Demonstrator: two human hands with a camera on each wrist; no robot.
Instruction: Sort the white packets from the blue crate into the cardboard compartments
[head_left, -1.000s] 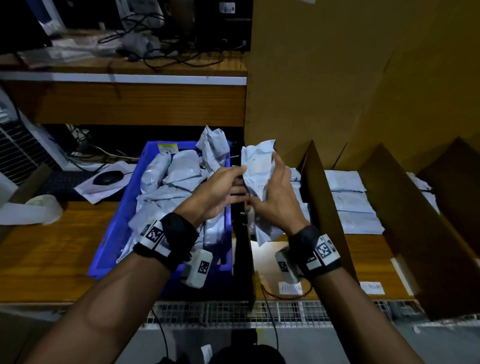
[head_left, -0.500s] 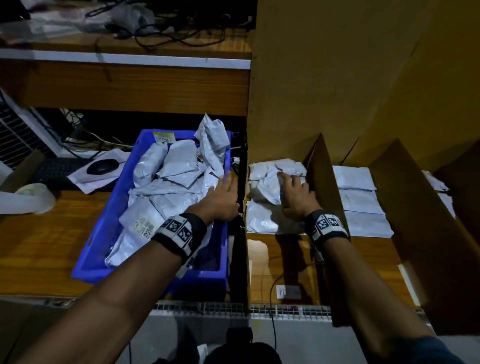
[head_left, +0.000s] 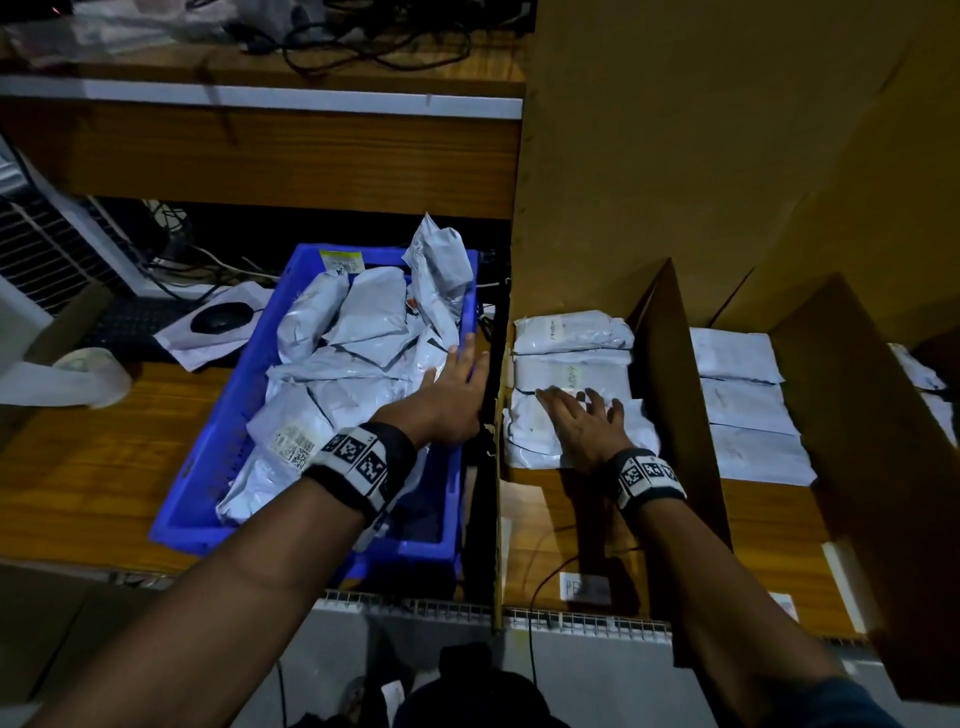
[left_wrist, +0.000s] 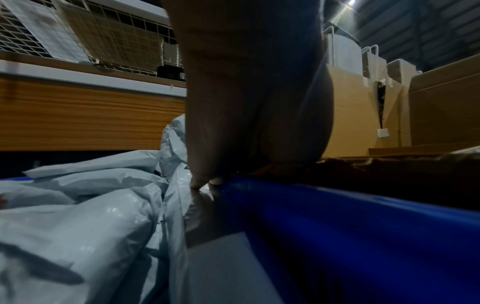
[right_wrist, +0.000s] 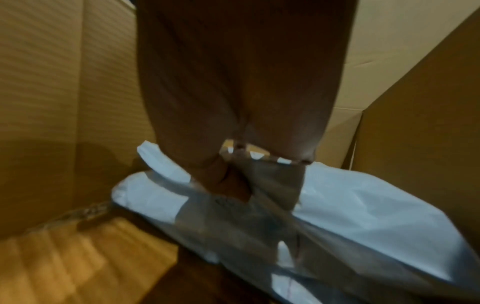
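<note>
White plastic packets (head_left: 358, 358) heaped in blue crate (head_left: 223, 431) on wooden tabletop (head_left: 78, 467), left of tall cardboard compartments (head_left: 670, 374). Several packets already laid flat in the leftmost compartment, more in the next one to the right.

Right hand (head_left: 584, 423) flat on the nearest packet (head_left: 524, 431) of the leftmost compartment, fingers straight and spread, pressing rather than gripping. Left hand (head_left: 452, 395) at the crate's right rim, fingers straight and close together, resting against the pile, nothing held.

Step in hand, as a judgement: setting down and smoothing a packet just placed, release all but complete. Next move likely calls for lifting the right hand clear and closing the left fingers on a fresh packet from the pile. Thin, slippery, crumpled film; a pinch at an edge or fold probably surer than a flat grab. Crate far from empty, so task well short of done.

Head view: whole layout, both hands, handwriting on compartment packets too small to read, paper label (head_left: 587, 587) at the compartment's near edge, computer mouse (head_left: 221, 317) and tape roll (head_left: 96, 371) left of the crate.

Left wrist view: fingertips (left_wrist: 200, 183) touching glossy film right beside the blue rim, contact hidden from above; wire grille (left_wrist: 78, 30) beyond.

Right wrist view: blurred, palm over the packet (right_wrist: 363, 205), cardboard walls close on both sides, thumb position unclear.
</note>
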